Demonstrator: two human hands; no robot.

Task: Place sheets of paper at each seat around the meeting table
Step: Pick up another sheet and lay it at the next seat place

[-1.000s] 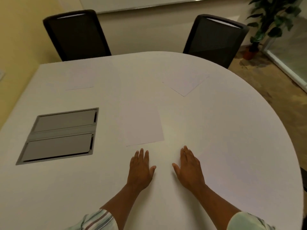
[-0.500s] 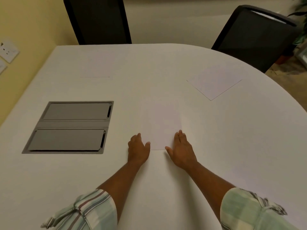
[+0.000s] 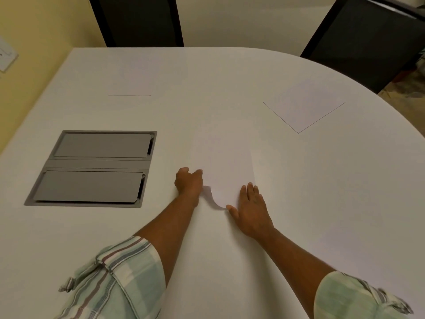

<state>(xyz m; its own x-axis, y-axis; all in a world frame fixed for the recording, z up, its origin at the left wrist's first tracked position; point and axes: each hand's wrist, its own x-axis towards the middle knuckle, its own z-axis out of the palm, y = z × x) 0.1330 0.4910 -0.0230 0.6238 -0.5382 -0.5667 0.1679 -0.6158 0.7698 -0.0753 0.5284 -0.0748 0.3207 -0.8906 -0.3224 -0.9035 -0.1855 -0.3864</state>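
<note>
A white sheet of paper (image 3: 223,160) lies in the middle of the white meeting table (image 3: 253,261). My left hand (image 3: 188,181) pinches its near left corner, and that edge curls up off the table. My right hand (image 3: 251,207) lies flat with fingers spread on the sheet's near right corner. A second sheet (image 3: 303,105) sits angled in front of the right black chair (image 3: 365,40). A third sheet (image 3: 135,81) lies in front of the left black chair (image 3: 138,20).
A grey double-lid cable box (image 3: 92,168) is set into the table at the left. A yellow wall with a white socket plate (image 3: 5,57) runs along the left. The table's curved edge drops off at the right.
Both hands moved forward from the bare table onto the middle sheet. My left hand closed on its near left corner and lifted that edge. The view moved closer to the table.
</note>
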